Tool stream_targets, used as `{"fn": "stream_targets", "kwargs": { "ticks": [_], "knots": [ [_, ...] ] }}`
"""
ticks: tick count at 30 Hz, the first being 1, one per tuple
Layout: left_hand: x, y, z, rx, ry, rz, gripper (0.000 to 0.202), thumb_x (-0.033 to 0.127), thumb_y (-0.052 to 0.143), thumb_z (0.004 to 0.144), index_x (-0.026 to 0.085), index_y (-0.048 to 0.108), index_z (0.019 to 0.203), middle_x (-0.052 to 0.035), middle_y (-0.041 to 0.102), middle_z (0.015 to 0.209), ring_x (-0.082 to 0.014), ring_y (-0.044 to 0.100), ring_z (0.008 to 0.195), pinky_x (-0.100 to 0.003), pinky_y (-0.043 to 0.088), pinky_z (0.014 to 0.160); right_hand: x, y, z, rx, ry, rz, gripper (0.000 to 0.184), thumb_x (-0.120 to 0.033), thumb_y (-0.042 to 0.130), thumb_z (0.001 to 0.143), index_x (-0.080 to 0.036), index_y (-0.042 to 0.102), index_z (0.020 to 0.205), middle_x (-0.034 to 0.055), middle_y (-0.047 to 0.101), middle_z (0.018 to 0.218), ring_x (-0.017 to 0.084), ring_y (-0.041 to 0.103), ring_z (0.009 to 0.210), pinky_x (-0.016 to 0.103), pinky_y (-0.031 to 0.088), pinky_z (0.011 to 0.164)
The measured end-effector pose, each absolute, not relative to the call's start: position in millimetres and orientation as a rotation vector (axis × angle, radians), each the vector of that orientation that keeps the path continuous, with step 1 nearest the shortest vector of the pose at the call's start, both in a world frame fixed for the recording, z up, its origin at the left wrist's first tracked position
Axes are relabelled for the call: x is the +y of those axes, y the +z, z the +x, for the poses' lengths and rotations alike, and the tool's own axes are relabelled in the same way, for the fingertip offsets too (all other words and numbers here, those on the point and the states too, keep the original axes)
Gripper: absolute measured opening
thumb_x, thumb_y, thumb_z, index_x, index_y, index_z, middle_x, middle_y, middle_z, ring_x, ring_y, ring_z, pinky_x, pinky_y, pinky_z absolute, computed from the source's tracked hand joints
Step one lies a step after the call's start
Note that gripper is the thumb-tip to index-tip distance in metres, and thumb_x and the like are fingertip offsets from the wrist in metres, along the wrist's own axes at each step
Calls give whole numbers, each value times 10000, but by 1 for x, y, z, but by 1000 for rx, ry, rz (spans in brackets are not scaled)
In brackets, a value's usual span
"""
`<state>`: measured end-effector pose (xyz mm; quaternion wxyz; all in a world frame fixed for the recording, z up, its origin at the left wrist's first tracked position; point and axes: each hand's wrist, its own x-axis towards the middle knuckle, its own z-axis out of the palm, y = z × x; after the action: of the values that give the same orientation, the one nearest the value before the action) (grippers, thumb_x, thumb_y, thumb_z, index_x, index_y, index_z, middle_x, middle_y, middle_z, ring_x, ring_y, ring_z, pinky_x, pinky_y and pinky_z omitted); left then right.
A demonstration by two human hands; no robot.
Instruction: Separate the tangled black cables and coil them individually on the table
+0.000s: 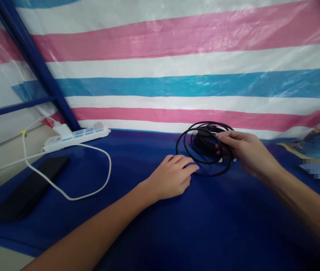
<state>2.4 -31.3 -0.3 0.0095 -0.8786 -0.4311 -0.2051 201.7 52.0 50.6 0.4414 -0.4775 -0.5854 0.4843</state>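
Note:
A coiled black cable (211, 175) sits toward the back of the blue surface, its loose loops rising and leaning to the left. My right hand (243, 148) grips the coil from its right side, thumb and index finger pinched together on the loops. My left hand (174, 177) rests low on the surface at the coil's left, palm down, with fingers stretched out. Its fingertips are at the edge of the outer loop; whether they touch the cable I cannot tell. Some darker bundled parts inside the coil are partly hidden by the loops.
A white power strip (76, 136) with a plug lies at the back left, its white cord (110, 165) looping forward. A flat black object (30, 190) lies beside it. Striped sheeting (177, 86) hangs behind; a blue metal post (44, 75) stands left.

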Motion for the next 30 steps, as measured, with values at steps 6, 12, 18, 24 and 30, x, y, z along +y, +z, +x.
{"fn": "stream_targets", "kwargs": {
  "ticks": [6,12,18,24,30],
  "knots": [
    [-30,-1,-2,-1436,-680,-2674,412,237,350,938,198,438,1338,-41,488,1383,-193,422,1269,-367,358,1001,44,50,203,-1723,1282,-1173,338,-420,716,665,-145,671,855,48,642,787,110,570,681,215,454,622],
    [-35,-10,6,-1275,-521,-2830,407,275,282,971,211,423,1348,-17,500,1393,-177,493,1224,-356,385,976,42,36,191,-1843,942,-1219,407,-286,645,699,-137,651,1078,66,678,836,151,610,654,276,498,644],
    [-37,-5,9,-1203,-530,-2821,429,302,328,961,150,432,1349,-52,585,1285,-193,543,1153,-349,372,1026,36,40,199,-1691,210,-1263,391,-383,515,870,-191,618,1195,98,671,959,153,564,614,286,435,588],
    [-42,13,11,-1459,-1349,-2661,310,272,403,928,201,553,1189,-50,613,1244,-153,522,1197,-329,357,1070,20,42,205,-1903,-236,-936,355,-295,490,910,-199,630,1222,124,639,1017,199,586,861,301,423,759],
    [-43,25,6,-2276,-1830,-2378,309,421,390,907,181,528,768,-18,647,716,-126,595,610,-274,467,583,11,25,189,-2396,-154,-488,301,-208,472,895,-251,665,1122,10,628,695,91,538,541,214,369,507]
  ]
}}
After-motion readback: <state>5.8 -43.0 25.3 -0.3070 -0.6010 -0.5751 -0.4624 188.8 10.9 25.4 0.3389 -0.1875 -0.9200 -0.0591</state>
